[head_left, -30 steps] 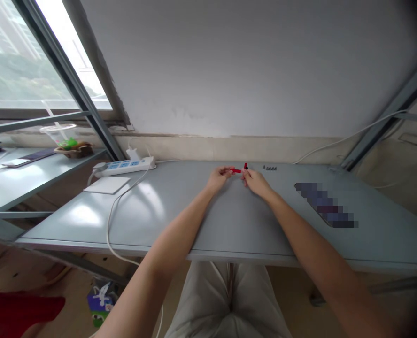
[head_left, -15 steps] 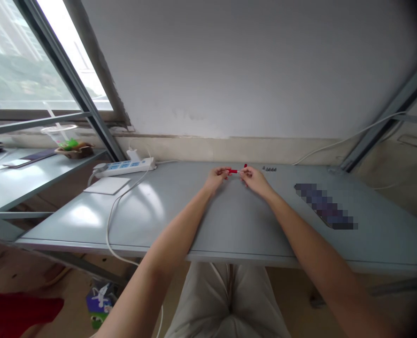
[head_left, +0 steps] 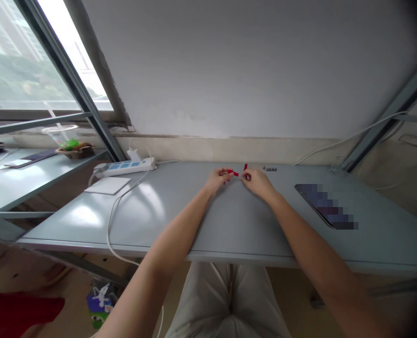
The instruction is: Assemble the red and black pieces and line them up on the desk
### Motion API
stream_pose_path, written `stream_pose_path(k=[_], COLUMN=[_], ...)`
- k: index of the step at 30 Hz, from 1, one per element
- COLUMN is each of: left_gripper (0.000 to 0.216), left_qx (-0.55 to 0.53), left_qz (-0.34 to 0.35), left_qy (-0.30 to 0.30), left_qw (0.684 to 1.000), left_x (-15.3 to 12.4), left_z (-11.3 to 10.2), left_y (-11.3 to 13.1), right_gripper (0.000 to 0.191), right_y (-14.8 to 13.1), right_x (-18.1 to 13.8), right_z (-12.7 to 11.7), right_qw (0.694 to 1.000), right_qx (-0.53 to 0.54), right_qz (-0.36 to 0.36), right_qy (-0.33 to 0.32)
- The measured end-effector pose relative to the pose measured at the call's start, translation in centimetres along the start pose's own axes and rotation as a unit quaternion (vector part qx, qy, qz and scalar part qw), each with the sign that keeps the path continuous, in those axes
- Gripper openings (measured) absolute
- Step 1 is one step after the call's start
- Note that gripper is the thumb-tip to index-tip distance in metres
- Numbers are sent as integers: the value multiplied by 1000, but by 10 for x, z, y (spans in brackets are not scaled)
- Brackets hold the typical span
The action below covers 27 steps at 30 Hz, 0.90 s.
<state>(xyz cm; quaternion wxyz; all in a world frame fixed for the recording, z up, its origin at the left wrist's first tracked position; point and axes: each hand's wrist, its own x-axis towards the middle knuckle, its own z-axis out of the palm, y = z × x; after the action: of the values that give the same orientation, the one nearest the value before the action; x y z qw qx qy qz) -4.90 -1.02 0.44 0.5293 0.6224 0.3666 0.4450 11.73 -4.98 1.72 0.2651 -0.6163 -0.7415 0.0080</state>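
Observation:
My left hand (head_left: 217, 180) is closed in a pinch on a small red stick-like piece (head_left: 234, 173), whose end sticks out to the right. Just to the right, my right hand (head_left: 256, 180) has its thumb and fingertips pressed together near the desk; what they hold, if anything, is too small to make out. Behind those fingers a second red piece (head_left: 245, 166) shows, partly hidden. Several small dark grey bits (head_left: 271, 169) lie in a row right of my right hand.
A phone (head_left: 324, 206) lies on the grey desk (head_left: 243, 230) at the right. At the left are a white power strip (head_left: 138, 165), a flat white square (head_left: 108, 185) and a white cable (head_left: 109, 220) that hangs over the front edge. A wall stands behind.
My hands have drawn slightly apart. The red piece in my left hand now tilts down to the right, and a gap shows between its end and my right fingertips.

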Motion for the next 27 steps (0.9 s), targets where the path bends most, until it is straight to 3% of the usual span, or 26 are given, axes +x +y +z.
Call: stream_pose_path(k=[5,8,14,19,27], left_gripper=[27,22,13,10,5], left_qx=[17,86,260,317,396], left_qz=[-6,-4,44,54,50], left_qy=[23,34,-13,-46,-43], left_qw=[1000,996,965,946,916], left_x=[2,-1,-7,0,10], left_z=[-2,3,23,37,57], left_y=[-2,-1,7,14,13], right_gripper=[15,14,12,15,14], right_y=[12,24,36,38,44], right_x=[-2,-2,-1,-1,-1], right_z=[-8,-10,-9,-4,4], right_qw=[991,984,984,981,979], right_qx=[-85,-102,-74,-72,-64], right_qz=[90,121,134,163,169], right_qy=[-59,-86,-86,-79,-93])
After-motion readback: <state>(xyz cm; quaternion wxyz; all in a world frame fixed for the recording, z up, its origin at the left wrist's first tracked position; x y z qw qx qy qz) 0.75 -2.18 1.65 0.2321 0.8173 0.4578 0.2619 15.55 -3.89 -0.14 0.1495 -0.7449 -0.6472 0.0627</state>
